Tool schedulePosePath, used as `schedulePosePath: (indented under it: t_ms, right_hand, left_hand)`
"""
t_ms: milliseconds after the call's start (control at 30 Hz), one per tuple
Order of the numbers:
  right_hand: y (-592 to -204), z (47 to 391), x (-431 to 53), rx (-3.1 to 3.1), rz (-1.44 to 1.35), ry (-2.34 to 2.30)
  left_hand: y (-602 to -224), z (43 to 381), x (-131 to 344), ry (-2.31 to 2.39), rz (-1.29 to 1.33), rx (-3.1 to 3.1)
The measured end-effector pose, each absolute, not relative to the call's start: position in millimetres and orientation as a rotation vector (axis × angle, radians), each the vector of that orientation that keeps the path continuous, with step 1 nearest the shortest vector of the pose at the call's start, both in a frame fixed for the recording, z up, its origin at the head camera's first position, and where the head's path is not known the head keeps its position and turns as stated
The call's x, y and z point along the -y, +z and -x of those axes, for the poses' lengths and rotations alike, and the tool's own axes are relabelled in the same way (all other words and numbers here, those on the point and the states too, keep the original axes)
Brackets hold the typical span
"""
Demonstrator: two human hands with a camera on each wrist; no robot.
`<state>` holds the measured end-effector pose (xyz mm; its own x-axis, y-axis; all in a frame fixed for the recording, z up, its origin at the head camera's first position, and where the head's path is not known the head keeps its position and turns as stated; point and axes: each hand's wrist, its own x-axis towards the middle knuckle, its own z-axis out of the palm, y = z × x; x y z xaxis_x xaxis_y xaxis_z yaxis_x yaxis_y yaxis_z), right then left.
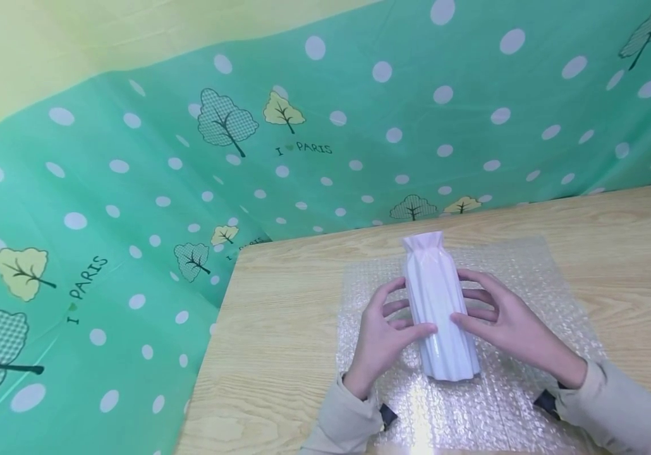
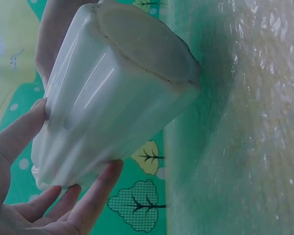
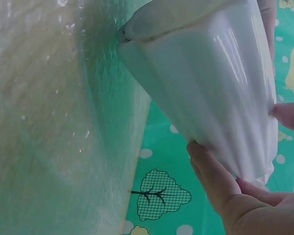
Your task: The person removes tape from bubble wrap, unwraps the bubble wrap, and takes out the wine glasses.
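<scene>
A white fluted vase (image 1: 445, 344) with a pinched, ruffled neck is tilted over a sheet of bubble wrap (image 1: 507, 411), its neck pointing away from me. My left hand (image 1: 379, 335) grips its left side, thumb on the near face and fingers around the flank. On the opposite side, my right hand (image 1: 510, 319) holds it the same way. Both wrist views show the flat base of the vase (image 2: 112, 103) lifted on the near side; whether its lower edge touches the wrap cannot be told. Some fingertips are hidden behind the vase (image 3: 210, 83).
The bubble wrap lies flat on a light wooden table (image 1: 263, 335). Behind and to the left hangs a green curtain (image 1: 303, 183) with white dots and printed trees, close to the table's edges.
</scene>
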<state>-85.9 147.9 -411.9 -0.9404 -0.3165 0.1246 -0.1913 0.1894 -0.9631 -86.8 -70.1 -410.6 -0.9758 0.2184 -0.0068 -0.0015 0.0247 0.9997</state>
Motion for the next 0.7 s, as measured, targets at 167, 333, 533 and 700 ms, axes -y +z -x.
schedulePosePath:
  t_ms: [167,333,533,700]
  right_hand:
    - [-410.8,85.1,-146.7,-2.375,0.523,-1.868]
    - [-408.1,83.5,-146.8,-2.401,0.534,-1.871]
    - [-405.1,81.6,-146.9,-2.429,0.565,-1.899]
    - [-404.0,82.8,-146.2,-2.445,0.607,-1.920]
  left_hand:
    - [-410.8,87.2,70.8,2.075,-0.245,-2.152]
    - [-411.6,87.5,70.3,2.090,-0.299,-2.185]
    - [-411.1,87.1,69.1,2.091,-0.340,-2.217]
    - [-398.7,83.3,68.2,2.086,-0.348,-2.236]
